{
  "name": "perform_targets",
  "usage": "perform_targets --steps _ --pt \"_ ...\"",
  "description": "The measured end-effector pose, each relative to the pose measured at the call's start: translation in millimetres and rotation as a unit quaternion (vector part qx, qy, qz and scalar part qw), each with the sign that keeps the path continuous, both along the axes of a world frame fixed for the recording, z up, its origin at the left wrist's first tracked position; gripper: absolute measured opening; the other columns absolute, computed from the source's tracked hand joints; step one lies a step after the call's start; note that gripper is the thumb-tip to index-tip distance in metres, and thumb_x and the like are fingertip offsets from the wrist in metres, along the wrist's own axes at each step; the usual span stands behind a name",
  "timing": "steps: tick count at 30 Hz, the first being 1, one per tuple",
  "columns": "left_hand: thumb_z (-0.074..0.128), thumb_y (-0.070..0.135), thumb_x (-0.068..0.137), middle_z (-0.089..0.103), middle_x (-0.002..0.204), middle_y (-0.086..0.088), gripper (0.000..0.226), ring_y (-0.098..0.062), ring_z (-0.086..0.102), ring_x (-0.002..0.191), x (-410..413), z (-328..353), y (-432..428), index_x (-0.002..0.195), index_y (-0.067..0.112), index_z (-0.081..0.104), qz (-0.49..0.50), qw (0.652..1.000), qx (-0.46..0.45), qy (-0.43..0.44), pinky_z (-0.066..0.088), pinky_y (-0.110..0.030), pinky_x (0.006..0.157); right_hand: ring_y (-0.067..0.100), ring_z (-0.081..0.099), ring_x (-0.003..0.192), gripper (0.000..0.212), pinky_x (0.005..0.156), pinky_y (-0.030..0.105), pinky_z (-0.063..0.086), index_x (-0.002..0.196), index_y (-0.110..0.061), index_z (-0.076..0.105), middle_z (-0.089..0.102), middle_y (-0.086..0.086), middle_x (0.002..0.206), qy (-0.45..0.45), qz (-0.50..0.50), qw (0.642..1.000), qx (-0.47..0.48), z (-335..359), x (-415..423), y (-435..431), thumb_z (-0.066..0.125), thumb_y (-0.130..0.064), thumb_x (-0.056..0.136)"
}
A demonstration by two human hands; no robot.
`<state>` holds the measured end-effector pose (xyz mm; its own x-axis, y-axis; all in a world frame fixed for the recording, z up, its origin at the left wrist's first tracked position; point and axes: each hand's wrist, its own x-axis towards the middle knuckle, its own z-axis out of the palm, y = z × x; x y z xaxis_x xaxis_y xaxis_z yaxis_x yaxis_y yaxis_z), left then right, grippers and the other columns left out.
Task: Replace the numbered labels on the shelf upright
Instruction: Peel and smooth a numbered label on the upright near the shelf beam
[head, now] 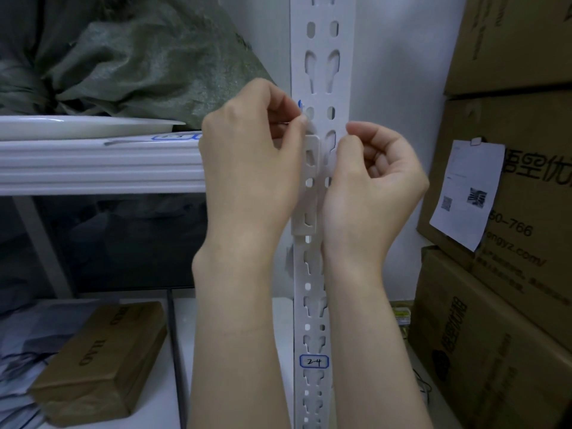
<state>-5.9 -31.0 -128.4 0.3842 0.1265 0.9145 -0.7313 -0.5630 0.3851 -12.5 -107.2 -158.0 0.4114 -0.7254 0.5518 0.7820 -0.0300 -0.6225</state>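
One white upright (322, 72) mid-frame bears two labels: left grip (247, 156) pinches a blue-edged label (299, 104) at centre, label 2-4 (314, 362) sits lower; right grip (377, 178) curled, hold unclear

Upper label (299, 104): only blue corner shows past left hand (247, 156), number hidden. Shelf label (175, 136): half covered, writing blurred. Right hand (377, 174): unclear if fingers (356, 129) pinch anything. Upright (322, 63) cut off top and bottom. Paper slip (467, 193): print too small.

Stacked cardboard cartons (510, 320), a slotted shelf upright (322, 72) and a woven sack (139, 57) mark a storeroom.
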Motion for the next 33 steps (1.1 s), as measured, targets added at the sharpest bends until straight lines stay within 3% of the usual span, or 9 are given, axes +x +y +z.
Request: perform_targets --steps 3,9,15,19,24,33 --pt "0.071 0.028 0.089 0.064 0.081 0.017 0.009 0.001 0.065 0.078 -2.0 0.8 3.1 0.091 0.021 0.065 -0.025 1.000 0.008 0.016 0.055 -0.020 0.076 0.016 0.059 0.064 0.013 0.062 0.025 0.053 0.085 -0.015 0.069 0.066 0.000 0.072 0.001 -0.004 1.000 -0.004 -0.2 -0.4 0.5 0.065 -0.002 0.083" --pt "0.076 0.017 0.082 0.067 0.083 0.013 0.011 -0.001 0.066 0.077 1.2 -0.7 1.0 0.088 0.019 0.067 -0.020 1.000 -0.007 0.008 0.057 -0.024 0.076 0.020 0.060 0.066 0.015 0.061 0.025 0.053 0.084 -0.017 0.069 0.065 0.001 0.072 0.004 -0.007 1.000 -0.003 -0.1 -0.3 0.9 0.065 -0.002 0.083" --pt "0.070 0.013 0.085 0.068 0.082 0.011 0.006 -0.003 0.066 0.076 4.9 -1.5 -0.9 0.086 0.018 0.067 -0.007 1.000 -0.017 -0.013 0.056 -0.028 0.075 0.015 0.057 0.064 0.015 0.060 0.022 0.051 0.085 -0.016 0.068 0.064 0.000 0.072 -0.003 -0.001 1.000 -0.008 -0.6 -1.0 0.8 0.065 -0.002 0.084" --pt "0.065 0.013 0.087 0.068 0.081 0.008 0.003 -0.010 0.067 0.077 7.5 -2.9 -0.7 0.087 0.015 0.066 -0.004 0.999 -0.019 -0.029 0.056 -0.037 0.075 0.012 0.057 0.063 0.014 0.060 0.019 0.049 0.085 -0.016 0.068 0.064 -0.002 0.071 -0.006 -0.001 1.000 -0.006 0.1 -1.0 0.4 0.065 -0.002 0.084" --pt "0.062 0.013 0.089 0.068 0.079 0.006 0.001 -0.015 0.067 0.077 9.1 -3.1 -0.1 0.089 0.013 0.062 0.000 0.999 -0.025 -0.040 0.055 -0.043 0.074 0.013 0.058 0.063 0.014 0.061 0.024 0.051 0.084 -0.016 0.069 0.065 -0.002 0.070 -0.002 -0.004 1.000 0.000 0.4 0.0 0.6 0.065 -0.002 0.083" --pt "0.059 0.012 0.092 0.065 0.074 0.011 0.001 -0.013 0.067 0.072 7.0 -2.0 0.0 0.094 0.011 0.058 -0.012 0.998 -0.037 -0.052 0.055 -0.042 0.071 0.013 0.057 0.063 0.015 0.062 0.025 0.052 0.084 -0.017 0.069 0.064 -0.003 0.070 0.001 -0.004 1.000 -0.002 0.1 -0.6 0.9 0.064 -0.003 0.083"
